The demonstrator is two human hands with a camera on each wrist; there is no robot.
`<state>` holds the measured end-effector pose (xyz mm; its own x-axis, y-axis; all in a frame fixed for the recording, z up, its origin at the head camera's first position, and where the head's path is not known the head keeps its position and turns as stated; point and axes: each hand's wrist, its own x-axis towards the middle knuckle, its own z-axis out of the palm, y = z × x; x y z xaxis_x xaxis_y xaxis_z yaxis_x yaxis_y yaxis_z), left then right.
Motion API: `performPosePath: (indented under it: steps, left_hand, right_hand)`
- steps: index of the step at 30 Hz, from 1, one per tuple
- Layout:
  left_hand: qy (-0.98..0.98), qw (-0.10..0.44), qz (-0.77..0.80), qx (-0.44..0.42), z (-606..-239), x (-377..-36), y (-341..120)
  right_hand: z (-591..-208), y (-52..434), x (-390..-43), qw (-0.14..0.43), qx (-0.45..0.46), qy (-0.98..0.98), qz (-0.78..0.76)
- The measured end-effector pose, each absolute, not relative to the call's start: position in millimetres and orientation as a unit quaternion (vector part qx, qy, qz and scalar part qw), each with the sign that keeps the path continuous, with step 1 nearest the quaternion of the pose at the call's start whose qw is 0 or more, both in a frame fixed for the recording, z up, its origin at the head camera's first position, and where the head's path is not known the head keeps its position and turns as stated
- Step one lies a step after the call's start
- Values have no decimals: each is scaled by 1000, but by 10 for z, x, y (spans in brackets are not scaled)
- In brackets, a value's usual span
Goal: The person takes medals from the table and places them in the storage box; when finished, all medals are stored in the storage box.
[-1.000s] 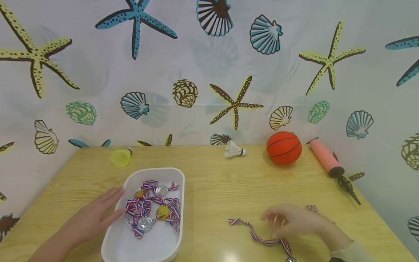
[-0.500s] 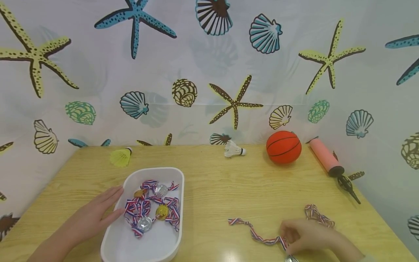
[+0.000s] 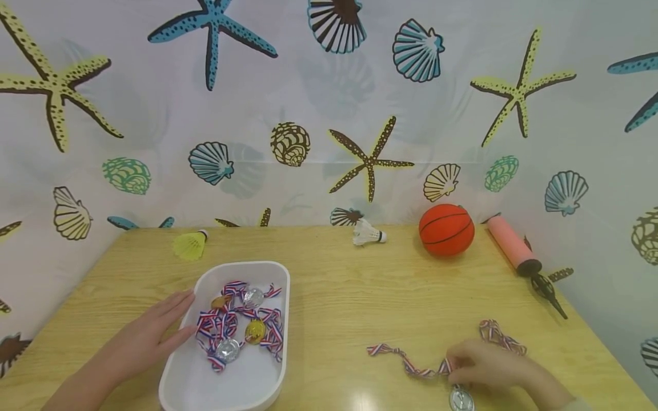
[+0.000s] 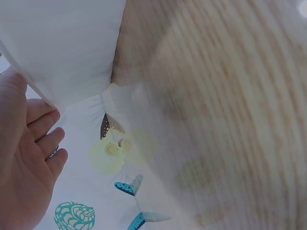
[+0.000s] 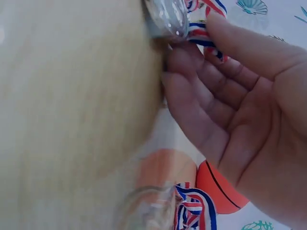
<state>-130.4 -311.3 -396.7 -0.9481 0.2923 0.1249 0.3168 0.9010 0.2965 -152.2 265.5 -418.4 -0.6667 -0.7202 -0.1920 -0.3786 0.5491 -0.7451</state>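
Head view: R hand [image 3: 488, 368] pinches medal ribbon [image 3: 411, 365]; L hand [image 3: 146, 337] flat by tray [image 3: 283, 319].

A wooden table [image 3: 349, 285] with sports things lying on it

At the back edge lie a yellow shuttlecock [image 3: 189, 246], a white shuttlecock [image 3: 368, 234], an orange ball [image 3: 446, 230] and, just beside the ball, a pink pump [image 3: 516, 251] with a black end; at the front left stands a white tray [image 3: 233, 388], well apart from the ball; at the front right a striped ribbon [image 3: 411, 364] lies in waves on the wood, and a silver medal [image 3: 461, 399] lies flat at its near end; the wood is pale and shows a clear grain.
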Motion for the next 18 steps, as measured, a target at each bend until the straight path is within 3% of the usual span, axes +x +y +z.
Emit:
performPosePath:
  steps: [8,18]
  left_hand:
    - [-975,34,-155,-153,-3939,-1290,-3102]
    - [-975,32,-156,-153,-3951,-1296,-3107]
  right_hand:
    - [-4049,2654,-1597,262,-304,814,-419]
    - [-3710,2534,-1732,231,-273,824,-439]
